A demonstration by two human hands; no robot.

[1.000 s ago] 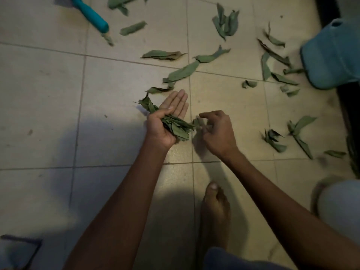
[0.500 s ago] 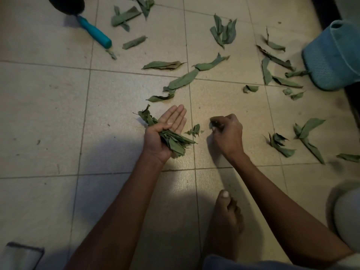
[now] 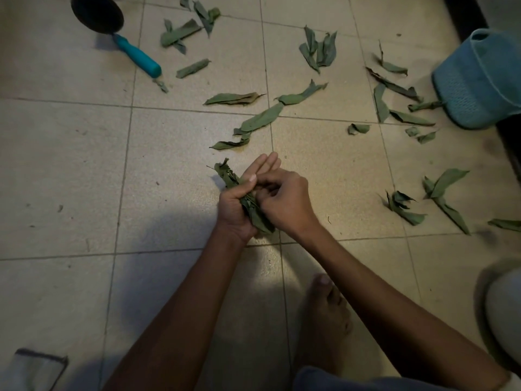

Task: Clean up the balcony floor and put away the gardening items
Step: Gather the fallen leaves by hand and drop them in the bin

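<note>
Leaves are lying scattered over the tiled balcony floor (image 3: 84,170), most of them across its far half and along its right side. At the middle of the floor the left hand (image 3: 239,204) is holding a bundle of leaves (image 3: 248,204) across its palm, the thumb pressing down on the bundle while the other fingers are lying straight and pressed together, pointing away toward the far edge. One end of the bundle is sticking out past the thumb side of that hand and the other end is hanging out below the heel of the palm. The right hand (image 3: 284,201) is lying over the left palm with its fingers curled in against the bundle, touching it; whether they are pinching a leaf cannot be told, since the fingertips are hiding behind the knuckles.

Near the far left corner a trowel (image 3: 118,32) with a dark scoop and a teal handle is lying flat, the handle pointing toward the middle. At the far right edge a blue slipper (image 3: 476,80) is resting, with a few leaves touching its near side. A long leaf (image 3: 263,118) is lying across a grout line just beyond the hands. A bare foot (image 3: 324,314) is standing on the near part of the floor, between the forearms.
</note>
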